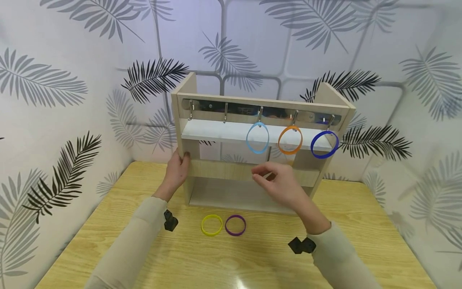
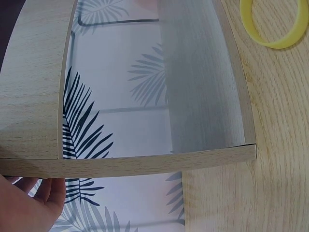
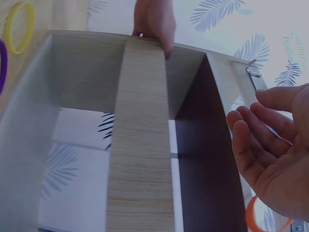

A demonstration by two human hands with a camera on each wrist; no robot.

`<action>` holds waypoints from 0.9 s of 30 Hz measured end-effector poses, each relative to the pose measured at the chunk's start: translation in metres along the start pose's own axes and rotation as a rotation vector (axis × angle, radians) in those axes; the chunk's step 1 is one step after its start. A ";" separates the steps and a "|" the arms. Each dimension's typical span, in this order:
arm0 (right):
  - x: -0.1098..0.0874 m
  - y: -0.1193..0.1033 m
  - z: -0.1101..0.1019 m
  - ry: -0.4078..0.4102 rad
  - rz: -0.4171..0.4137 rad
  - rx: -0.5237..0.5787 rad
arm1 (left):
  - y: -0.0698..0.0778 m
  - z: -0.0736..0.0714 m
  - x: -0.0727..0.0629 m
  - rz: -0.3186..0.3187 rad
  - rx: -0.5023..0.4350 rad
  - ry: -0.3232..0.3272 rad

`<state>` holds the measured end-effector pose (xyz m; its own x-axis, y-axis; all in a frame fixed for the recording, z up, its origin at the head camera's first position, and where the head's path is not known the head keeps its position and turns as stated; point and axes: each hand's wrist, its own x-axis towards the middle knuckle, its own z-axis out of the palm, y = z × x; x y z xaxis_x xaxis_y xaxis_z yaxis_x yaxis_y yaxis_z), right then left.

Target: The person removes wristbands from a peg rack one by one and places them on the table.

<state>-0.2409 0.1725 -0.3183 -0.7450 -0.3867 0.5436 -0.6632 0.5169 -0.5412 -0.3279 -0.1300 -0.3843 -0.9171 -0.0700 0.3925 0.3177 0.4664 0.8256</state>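
My left hand grips the left side panel of a wooden shelf unit, its thumb round the front edge. In the right wrist view this left hand shows at the panel beside the crossboard. My right hand, with nothing in it, hovers before the shelf with fingers loosely bent, below the hanging rings. A light blue ring, an orange ring and a dark blue ring hang from hooks on the metal rail. The two leftmost hooks are bare.
A yellow ring and a purple ring lie side by side on the wood-grain table, in front of the shelf. Behind stands a wall with a leaf pattern.
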 end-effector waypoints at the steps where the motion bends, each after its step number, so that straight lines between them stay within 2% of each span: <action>1: 0.001 -0.002 -0.002 0.014 -0.006 -0.003 | 0.000 0.000 0.000 0.000 -0.002 -0.003; 13: 0.012 -0.015 -0.025 0.174 -0.049 -0.055 | 0.000 -0.001 -0.001 0.007 -0.014 -0.013; 27: 0.023 -0.025 -0.044 0.226 -0.017 -0.071 | 0.001 -0.001 -0.001 0.005 -0.011 -0.011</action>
<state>-0.2381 0.1841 -0.2637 -0.6933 -0.2191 0.6866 -0.6631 0.5671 -0.4886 -0.3265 -0.1305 -0.3834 -0.9180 -0.0575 0.3923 0.3252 0.4568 0.8280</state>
